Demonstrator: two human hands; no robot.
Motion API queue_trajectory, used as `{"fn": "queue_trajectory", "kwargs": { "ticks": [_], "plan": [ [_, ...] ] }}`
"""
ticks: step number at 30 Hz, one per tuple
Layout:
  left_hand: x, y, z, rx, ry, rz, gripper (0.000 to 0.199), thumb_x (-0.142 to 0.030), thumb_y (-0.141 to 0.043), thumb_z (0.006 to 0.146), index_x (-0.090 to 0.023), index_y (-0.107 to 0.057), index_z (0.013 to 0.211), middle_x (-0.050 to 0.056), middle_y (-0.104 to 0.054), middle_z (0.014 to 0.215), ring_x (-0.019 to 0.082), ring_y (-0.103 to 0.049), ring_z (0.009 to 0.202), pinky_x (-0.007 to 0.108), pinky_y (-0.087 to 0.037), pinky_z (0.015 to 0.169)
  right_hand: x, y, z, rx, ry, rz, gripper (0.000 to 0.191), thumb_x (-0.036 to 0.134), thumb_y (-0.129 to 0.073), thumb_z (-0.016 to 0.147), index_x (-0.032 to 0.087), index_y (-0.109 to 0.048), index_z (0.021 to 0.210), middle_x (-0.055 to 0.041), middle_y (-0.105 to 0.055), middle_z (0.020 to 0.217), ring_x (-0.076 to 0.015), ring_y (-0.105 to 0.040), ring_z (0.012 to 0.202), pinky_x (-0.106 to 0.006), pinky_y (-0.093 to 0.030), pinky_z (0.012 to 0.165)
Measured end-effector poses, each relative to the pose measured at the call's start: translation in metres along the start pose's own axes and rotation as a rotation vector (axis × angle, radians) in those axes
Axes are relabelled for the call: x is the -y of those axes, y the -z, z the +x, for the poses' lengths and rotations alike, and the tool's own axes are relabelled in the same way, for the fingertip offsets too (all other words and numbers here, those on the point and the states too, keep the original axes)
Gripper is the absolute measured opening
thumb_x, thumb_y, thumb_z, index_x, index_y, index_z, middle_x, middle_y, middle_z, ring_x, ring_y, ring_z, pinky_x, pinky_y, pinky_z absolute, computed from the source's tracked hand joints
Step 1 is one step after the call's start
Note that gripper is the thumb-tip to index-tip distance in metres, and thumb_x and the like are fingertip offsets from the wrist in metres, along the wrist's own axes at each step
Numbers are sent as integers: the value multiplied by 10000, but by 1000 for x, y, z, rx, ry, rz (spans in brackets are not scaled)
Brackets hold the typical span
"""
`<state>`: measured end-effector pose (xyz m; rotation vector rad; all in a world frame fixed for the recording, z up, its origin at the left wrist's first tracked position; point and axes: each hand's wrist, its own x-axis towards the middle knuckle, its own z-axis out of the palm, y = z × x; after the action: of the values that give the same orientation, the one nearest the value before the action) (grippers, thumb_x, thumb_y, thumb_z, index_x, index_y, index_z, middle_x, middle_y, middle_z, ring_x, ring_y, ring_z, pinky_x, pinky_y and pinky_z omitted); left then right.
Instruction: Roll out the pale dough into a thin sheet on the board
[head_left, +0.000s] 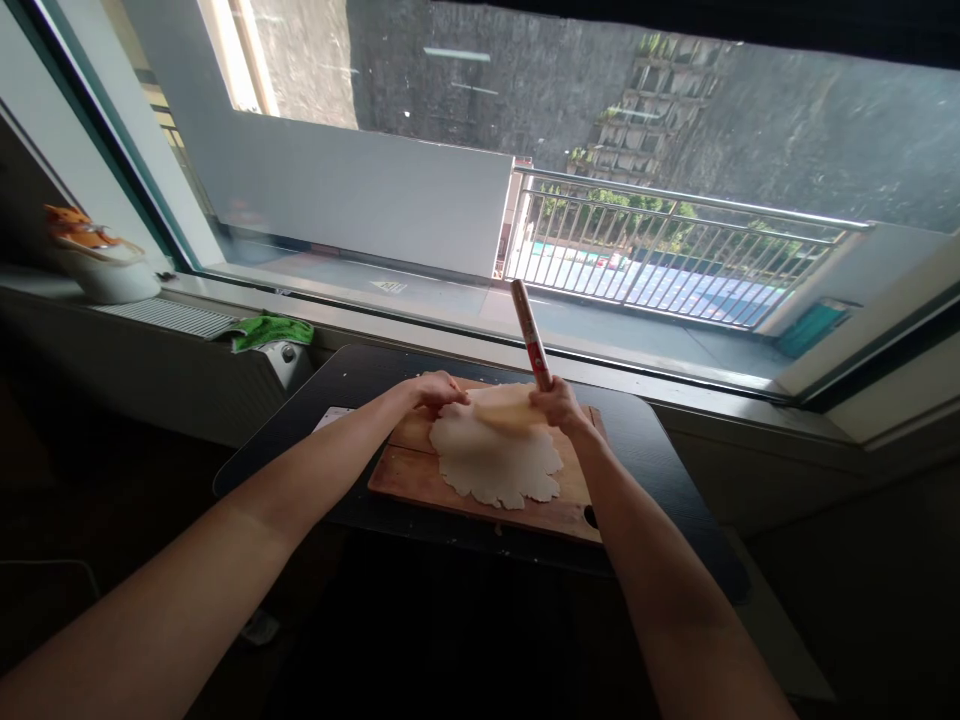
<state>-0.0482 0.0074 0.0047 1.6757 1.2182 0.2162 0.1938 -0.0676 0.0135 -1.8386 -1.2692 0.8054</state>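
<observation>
A thin sheet of dough with a ragged front edge lies on a wooden cutting board. My left hand is closed on the sheet's far left edge, fingertips pinched. In my right hand is a rolling pin, a slim stick with a red label, tilted up and away toward the window. The fingers of that hand also touch the dough's far right edge. Between my hands the far part of the sheet looks raised and folded over, casting a shadow on the rest.
The board rests on a dark table with rounded corners and small crumbs. Behind it run a windowsill and a large window. To the left, a green cloth lies on a radiator, near a white bucket with something orange on top.
</observation>
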Motion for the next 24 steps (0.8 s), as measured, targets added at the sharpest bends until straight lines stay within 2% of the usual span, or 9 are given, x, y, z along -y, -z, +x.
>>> {"fn": "queue_trajectory", "kwargs": {
  "ticks": [3, 6, 9, 11, 13, 15, 18, 21, 24],
  "plan": [
    [-1, 0, -15, 64, 19, 106, 230, -318, -809, 647, -143, -678, 720, 9, -599, 606, 148, -586, 554, 215, -472, 454, -4, 8, -5, -13, -50, -20, 271, 101, -671, 727, 167, -572, 970, 85, -476, 527, -66, -395, 412, -201, -310, 385],
    [-4, -5, -26, 127, 18, 165, 194, -208, -752, 631, -127, -674, 789, 30, -656, 688, 199, -667, 646, 248, -546, 510, -14, 13, -14, 21, -99, -41, 228, 98, -695, 692, 160, -584, 881, 73, -490, 477, -76, -403, 372, -208, -289, 353],
    [-4, -7, -29, 115, 27, 169, 255, -108, -686, 597, -121, -656, 850, 30, -681, 754, 223, -706, 703, 285, -596, 579, -22, 12, -24, 41, -124, -47, 182, 79, -675, 691, 165, -565, 807, 57, -516, 466, -82, -431, 363, -203, -290, 342],
    [-4, -4, -29, 98, 42, 185, 254, -101, -663, 619, -113, -664, 873, 38, -693, 773, 227, -719, 715, 302, -613, 616, -23, 8, -34, 54, -123, -38, 183, 73, -652, 705, 174, -551, 820, 52, -541, 482, -86, -454, 374, -197, -299, 345],
    [-3, 3, -27, 32, 56, 279, 221, -130, -662, 669, -102, -685, 887, 54, -703, 760, 234, -727, 717, 312, -617, 637, -23, 3, -47, 73, -121, -33, 176, 81, -641, 719, 181, -545, 828, 52, -550, 490, -87, -465, 380, -194, -307, 351],
    [-2, 11, -26, -89, 59, 413, 233, -177, -692, 705, -95, -705, 923, 84, -718, 773, 265, -733, 773, 336, -612, 682, -23, -3, -61, 93, -121, -38, 138, 107, -636, 738, 181, -548, 813, 47, -552, 493, -90, -475, 389, -197, -323, 366],
    [0, 14, -28, -290, 32, 559, 348, -221, -721, 749, -106, -696, 1076, 172, -734, 1030, 362, -677, 1068, 445, -561, 885, -29, -6, -77, 96, -114, -58, 74, 170, -633, 778, 175, -577, 827, 36, -563, 521, -102, -506, 427, -206, -340, 399],
    [2, -6, -31, -395, -51, 660, 345, -243, -627, 867, -123, -663, 1188, 203, -635, 1313, 369, -531, 1305, 489, -421, 1083, -39, 5, -82, 34, -35, -248, 114, 286, -638, 823, 178, -608, 843, 15, -588, 584, -124, -549, 507, -222, -348, 459],
    [6, -36, -31, -315, -239, 748, 334, -320, -522, 959, -177, -655, 1230, 131, -604, 1398, 284, -519, 1334, 415, -354, 1148, -50, 28, -85, -15, 91, -616, 222, 418, -609, 863, 198, -634, 845, -21, -643, 683, -172, -611, 638, -251, -362, 539]
  ]
}}
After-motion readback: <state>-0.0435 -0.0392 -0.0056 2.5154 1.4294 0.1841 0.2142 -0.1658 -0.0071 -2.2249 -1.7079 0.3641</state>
